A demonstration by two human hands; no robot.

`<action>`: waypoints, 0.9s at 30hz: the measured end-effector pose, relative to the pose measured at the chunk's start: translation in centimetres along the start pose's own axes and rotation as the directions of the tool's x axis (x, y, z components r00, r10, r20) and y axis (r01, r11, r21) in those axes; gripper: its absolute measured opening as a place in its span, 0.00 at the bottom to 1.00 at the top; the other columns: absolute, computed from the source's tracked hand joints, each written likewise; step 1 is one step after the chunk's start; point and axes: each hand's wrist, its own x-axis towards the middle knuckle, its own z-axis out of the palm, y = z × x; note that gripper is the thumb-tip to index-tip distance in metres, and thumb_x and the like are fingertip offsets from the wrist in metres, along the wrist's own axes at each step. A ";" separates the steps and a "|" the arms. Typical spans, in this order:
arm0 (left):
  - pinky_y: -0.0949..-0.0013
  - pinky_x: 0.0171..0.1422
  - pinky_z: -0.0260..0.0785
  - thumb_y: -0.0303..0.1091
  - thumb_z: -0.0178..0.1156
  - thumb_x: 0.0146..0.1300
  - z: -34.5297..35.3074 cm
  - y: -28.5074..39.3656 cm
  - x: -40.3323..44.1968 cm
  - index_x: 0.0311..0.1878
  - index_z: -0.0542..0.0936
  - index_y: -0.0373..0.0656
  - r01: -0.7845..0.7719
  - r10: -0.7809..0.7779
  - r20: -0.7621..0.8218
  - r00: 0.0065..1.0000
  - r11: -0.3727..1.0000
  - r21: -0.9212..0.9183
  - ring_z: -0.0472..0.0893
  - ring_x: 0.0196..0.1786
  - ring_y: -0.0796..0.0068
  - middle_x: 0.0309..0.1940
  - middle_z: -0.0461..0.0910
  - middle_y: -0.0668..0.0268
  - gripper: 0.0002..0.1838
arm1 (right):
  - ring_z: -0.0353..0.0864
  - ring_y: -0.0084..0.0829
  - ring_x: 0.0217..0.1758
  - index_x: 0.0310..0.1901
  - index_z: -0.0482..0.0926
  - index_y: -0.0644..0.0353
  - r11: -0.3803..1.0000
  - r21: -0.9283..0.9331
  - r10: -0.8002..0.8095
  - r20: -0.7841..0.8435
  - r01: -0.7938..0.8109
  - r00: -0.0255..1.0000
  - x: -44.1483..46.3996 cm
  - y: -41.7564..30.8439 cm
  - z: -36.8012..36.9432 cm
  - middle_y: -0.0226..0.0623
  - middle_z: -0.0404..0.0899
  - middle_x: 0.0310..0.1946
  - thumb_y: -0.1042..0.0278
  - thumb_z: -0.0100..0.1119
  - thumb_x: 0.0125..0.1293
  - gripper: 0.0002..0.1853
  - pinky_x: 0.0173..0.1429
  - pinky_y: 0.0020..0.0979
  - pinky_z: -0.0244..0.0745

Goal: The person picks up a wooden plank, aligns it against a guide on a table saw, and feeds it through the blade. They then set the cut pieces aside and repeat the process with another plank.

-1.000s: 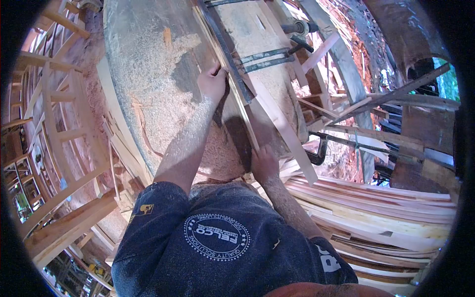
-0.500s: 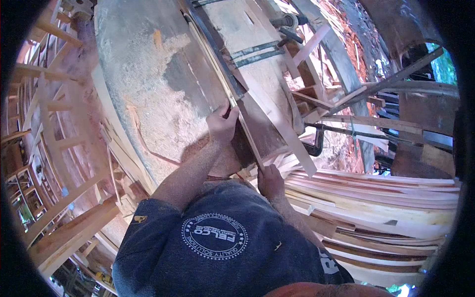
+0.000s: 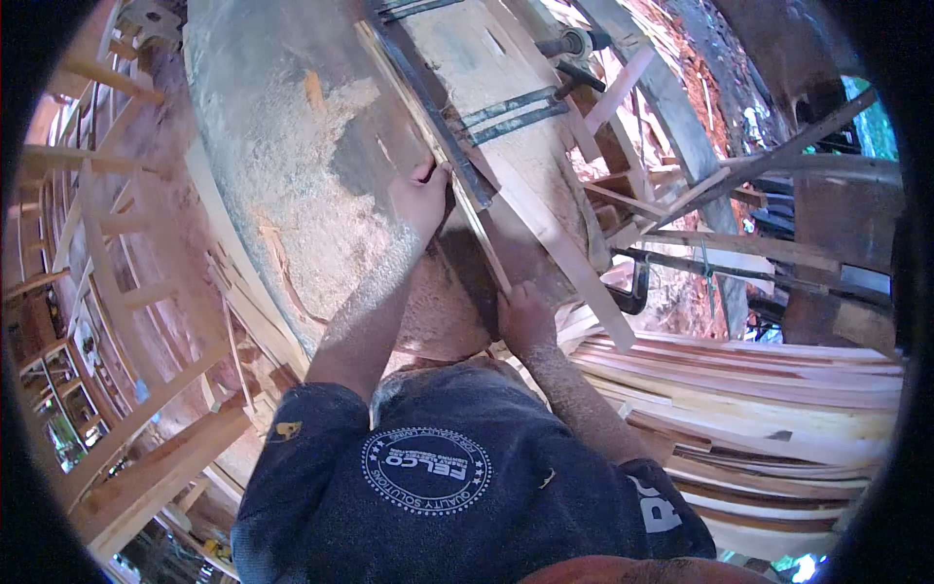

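A thin wooden strip (image 3: pixel 477 229) lies along a dark straight fence (image 3: pixel 428 100) on the sawdust-covered work surface (image 3: pixel 292 165). My left hand (image 3: pixel 424 200) is closed at the strip's left side, thumb and fingers pressed on it near the fence's lower end. Nearer my body, my right hand (image 3: pixel 526 316) grips the strip's near end, its fingers curled. Right of the fence, a wider pale board (image 3: pixel 555 243) lies at an angle. Both forearms are dusted with sawdust.
Long boards (image 3: pixel 759 389) are stacked at the right. A black clamp (image 3: pixel 632 287) and a round metal fitting (image 3: pixel 577 42) sit beyond the surface's right edge. Wooden frames (image 3: pixel 126 292) stand at the left. A dark beam (image 3: pixel 769 156) slants across the upper right.
Over the last second both hands drew back toward my body, then moved forward again with the strip. My left hand slid up along the fence.
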 end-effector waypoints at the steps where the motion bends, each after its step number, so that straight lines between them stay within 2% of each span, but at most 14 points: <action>1: 0.68 0.44 0.77 0.37 0.69 0.66 0.2 0.3 -0.2 0.55 0.87 0.34 0.021 -0.021 0.002 1.000 0.998 -0.057 0.86 0.36 0.78 0.33 0.90 0.56 0.19 | 0.79 0.45 0.45 0.35 0.80 0.62 0.998 0.029 0.062 -0.002 -0.062 0.998 -0.1 0.0 0.2 0.44 0.77 0.37 0.61 0.57 0.74 0.13 0.42 0.46 0.80; 2: 0.68 0.46 0.77 0.36 0.69 0.66 0.4 0.5 -0.4 0.54 0.87 0.34 0.044 -0.044 0.004 0.999 0.992 -0.115 0.86 0.38 0.77 0.35 0.91 0.56 0.18 | 0.80 0.45 0.44 0.36 0.80 0.62 0.999 0.021 0.042 0.000 -0.042 0.999 -0.2 0.2 0.3 0.45 0.77 0.37 0.61 0.57 0.74 0.13 0.42 0.46 0.80; 5: 0.74 0.48 0.76 0.31 0.68 0.68 0.6 0.0 0.0 0.60 0.86 0.37 0.035 -0.036 -0.022 0.999 0.998 -0.051 0.84 0.40 0.83 0.40 0.91 0.63 0.18 | 0.81 0.48 0.42 0.38 0.78 0.62 1.000 -0.006 -0.023 0.006 0.023 1.000 0.1 0.2 -0.3 0.46 0.76 0.38 0.59 0.56 0.75 0.14 0.44 0.47 0.81; 7: 0.74 0.49 0.77 0.30 0.68 0.69 0.8 -1.1 0.6 0.61 0.85 0.37 -0.008 0.007 -0.038 0.999 1.000 -0.027 0.84 0.41 0.83 0.41 0.91 0.64 0.19 | 0.82 0.50 0.39 0.40 0.77 0.62 0.997 -0.033 -0.064 0.005 0.065 0.998 0.2 0.4 -0.2 0.47 0.75 0.39 0.58 0.57 0.75 0.14 0.45 0.48 0.82; 8: 0.74 0.50 0.77 0.29 0.68 0.69 0.9 -1.6 1.1 0.61 0.85 0.36 -0.036 0.035 -0.039 0.999 0.999 -0.005 0.84 0.41 0.82 0.42 0.91 0.65 0.19 | 0.83 0.50 0.40 0.40 0.77 0.62 1.000 -0.009 -0.016 0.012 0.016 1.000 0.4 0.2 0.1 0.46 0.75 0.39 0.57 0.57 0.75 0.15 0.45 0.48 0.82; 11: 0.71 0.57 0.76 0.32 0.67 0.68 1.1 -3.1 2.0 0.62 0.83 0.33 -0.031 0.042 0.037 0.998 0.969 -0.244 0.86 0.49 0.77 0.48 0.91 0.56 0.21 | 0.85 0.50 0.41 0.42 0.77 0.62 0.997 0.028 0.066 0.044 -0.067 0.997 0.6 0.2 0.6 0.46 0.75 0.41 0.56 0.57 0.76 0.15 0.45 0.48 0.83; 14: 0.71 0.58 0.76 0.31 0.67 0.69 0.4 -0.7 1.3 0.62 0.83 0.33 -0.023 0.027 0.038 0.999 0.995 -0.098 0.86 0.50 0.77 0.49 0.90 0.55 0.21 | 0.85 0.50 0.43 0.42 0.77 0.62 0.997 0.040 0.070 0.053 -0.072 0.996 0.8 0.7 1.2 0.47 0.75 0.43 0.56 0.57 0.75 0.15 0.45 0.49 0.83; 17: 0.72 0.58 0.76 0.31 0.68 0.68 0.5 -0.8 1.5 0.62 0.83 0.34 -0.054 0.055 0.011 0.998 0.994 -0.092 0.86 0.49 0.78 0.49 0.91 0.57 0.21 | 0.84 0.49 0.44 0.43 0.77 0.62 0.994 0.056 0.091 0.064 -0.094 0.994 0.8 0.2 0.7 0.46 0.75 0.44 0.57 0.58 0.75 0.14 0.45 0.48 0.83; 20: 0.73 0.53 0.77 0.29 0.67 0.69 0.3 1.0 0.9 0.61 0.85 0.34 -0.009 0.009 -0.004 1.000 1.000 -0.019 0.84 0.44 0.82 0.45 0.91 0.64 0.19 | 0.84 0.48 0.46 0.43 0.77 0.62 0.996 0.062 0.057 0.029 -0.058 0.998 0.6 0.5 0.8 0.45 0.75 0.45 0.58 0.58 0.75 0.14 0.46 0.48 0.83; 23: 0.73 0.53 0.76 0.31 0.69 0.68 0.4 -1.0 2.0 0.60 0.85 0.34 -0.088 0.088 -0.010 0.996 0.996 -0.032 0.84 0.44 0.82 0.45 0.91 0.63 0.19 | 0.84 0.47 0.48 0.44 0.77 0.62 0.998 0.051 0.021 0.018 -0.022 1.000 1.0 0.6 0.8 0.45 0.75 0.44 0.58 0.59 0.74 0.13 0.46 0.47 0.83; 27: 0.73 0.53 0.76 0.32 0.70 0.68 0.0 1.0 1.7 0.59 0.86 0.34 -0.028 0.029 0.008 1.000 1.000 -0.012 0.84 0.44 0.82 0.44 0.91 0.63 0.19 | 0.84 0.50 0.46 0.43 0.77 0.61 0.995 0.062 0.077 -0.001 -0.077 0.997 1.4 0.0 0.8 0.46 0.77 0.43 0.59 0.61 0.73 0.12 0.46 0.48 0.83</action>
